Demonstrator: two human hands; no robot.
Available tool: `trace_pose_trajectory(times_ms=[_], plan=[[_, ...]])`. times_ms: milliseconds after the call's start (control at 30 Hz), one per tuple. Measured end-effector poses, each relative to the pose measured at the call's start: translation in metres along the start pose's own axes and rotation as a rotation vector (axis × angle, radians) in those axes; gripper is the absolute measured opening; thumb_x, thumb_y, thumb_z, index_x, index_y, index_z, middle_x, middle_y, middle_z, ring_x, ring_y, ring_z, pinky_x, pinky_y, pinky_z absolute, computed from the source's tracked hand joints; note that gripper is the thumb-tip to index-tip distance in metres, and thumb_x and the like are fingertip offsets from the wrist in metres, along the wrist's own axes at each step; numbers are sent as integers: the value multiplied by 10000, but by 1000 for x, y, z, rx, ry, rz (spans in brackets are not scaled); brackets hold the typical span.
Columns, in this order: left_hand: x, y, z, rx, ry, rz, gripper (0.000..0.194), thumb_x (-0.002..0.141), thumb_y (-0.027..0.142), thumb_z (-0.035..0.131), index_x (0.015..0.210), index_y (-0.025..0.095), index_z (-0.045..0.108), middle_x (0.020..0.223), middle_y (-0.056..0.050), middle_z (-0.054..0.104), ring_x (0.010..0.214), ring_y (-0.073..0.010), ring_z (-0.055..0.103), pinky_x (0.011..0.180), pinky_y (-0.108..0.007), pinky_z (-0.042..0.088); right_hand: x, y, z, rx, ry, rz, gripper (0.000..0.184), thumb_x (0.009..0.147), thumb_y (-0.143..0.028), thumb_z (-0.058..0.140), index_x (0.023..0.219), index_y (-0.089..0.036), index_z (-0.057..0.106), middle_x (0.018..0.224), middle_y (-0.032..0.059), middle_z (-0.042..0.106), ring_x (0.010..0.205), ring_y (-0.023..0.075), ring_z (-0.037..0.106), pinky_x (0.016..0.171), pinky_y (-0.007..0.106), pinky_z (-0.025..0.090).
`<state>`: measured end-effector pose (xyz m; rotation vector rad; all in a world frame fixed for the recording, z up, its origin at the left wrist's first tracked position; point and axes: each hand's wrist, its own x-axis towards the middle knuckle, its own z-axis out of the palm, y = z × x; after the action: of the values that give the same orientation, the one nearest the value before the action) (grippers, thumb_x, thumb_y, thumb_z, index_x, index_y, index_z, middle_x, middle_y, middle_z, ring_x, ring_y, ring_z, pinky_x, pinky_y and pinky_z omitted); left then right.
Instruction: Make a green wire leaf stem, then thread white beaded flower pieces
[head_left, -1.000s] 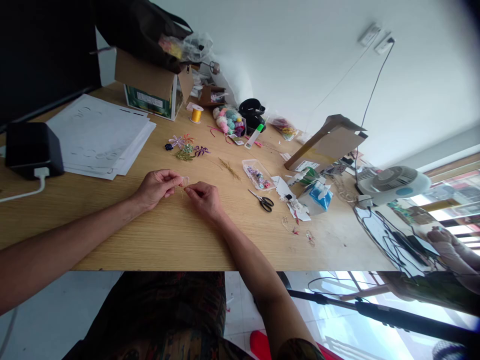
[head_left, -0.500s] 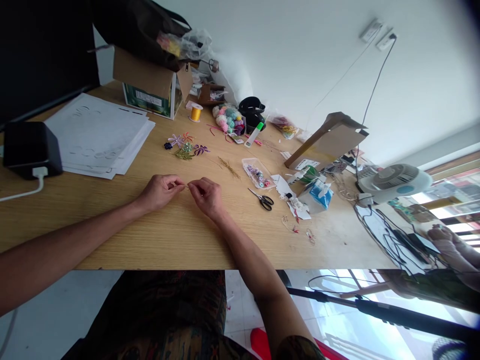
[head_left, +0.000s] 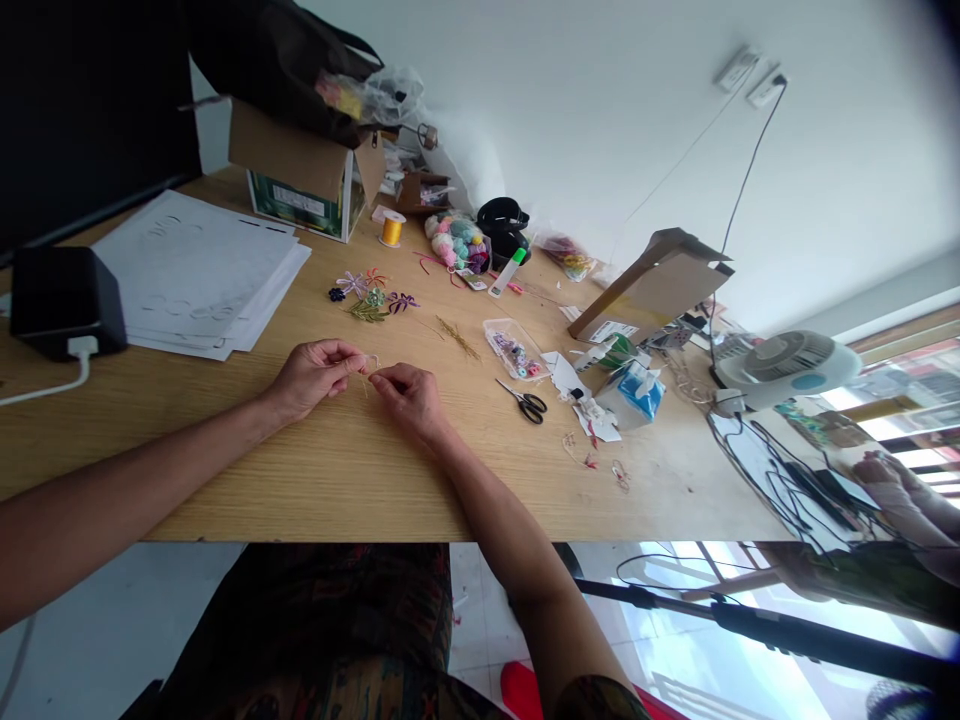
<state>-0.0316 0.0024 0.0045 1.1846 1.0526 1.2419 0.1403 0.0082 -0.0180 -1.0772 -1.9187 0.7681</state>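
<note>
My left hand (head_left: pixel 313 378) and my right hand (head_left: pixel 409 400) rest above the wooden tabletop (head_left: pixel 225 440), fingertips close together. Both pinch a thin gold wire (head_left: pixel 367 366), with a short end hanging down between them. Its exact shape is hidden by my fingers. Beyond my hands lie small beaded wire flowers (head_left: pixel 373 298) in purple, orange and green. A loose bundle of thin gold wires (head_left: pixel 457 338) lies to the right of them.
Scissors (head_left: pixel 529 405), a bead tray (head_left: pixel 514 352) and a tissue box (head_left: pixel 634 395) lie to the right. Farther back stand a gold spool (head_left: pixel 391 229) and a cardboard box (head_left: pixel 296 170). A paper stack (head_left: pixel 199 275) lies left. The tabletop's near edge (head_left: pixel 300 541) runs below my arms.
My hands have drawn slightly apart from their closer pinch half a second ago. My left hand has shifted a little up and left, and the wire's hanging end shows again.
</note>
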Motion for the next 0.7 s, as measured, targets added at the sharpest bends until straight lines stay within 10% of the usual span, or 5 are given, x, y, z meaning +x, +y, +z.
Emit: trace_pose_trajectory(times_ms=[400,700], plan=[[2,-13,-5,561,-12,246,249,726,410,654,719,166,703,631,-18,690,524,-123,552,499,-223,395,-1,-8,-4,-206,33,-186,207,916,-244,541,850,-154,716,730,37,640,649,108,569,645,217,435],[-4,-4,0,257,-161,120,211,674,383,724,729,180,705,542,18,599,414,-86,438,405,-221,327,3,-1,-7,-111,95,-3,208,889,-263,552,817,-157,716,755,44,676,672,125,589,642,228,446]])
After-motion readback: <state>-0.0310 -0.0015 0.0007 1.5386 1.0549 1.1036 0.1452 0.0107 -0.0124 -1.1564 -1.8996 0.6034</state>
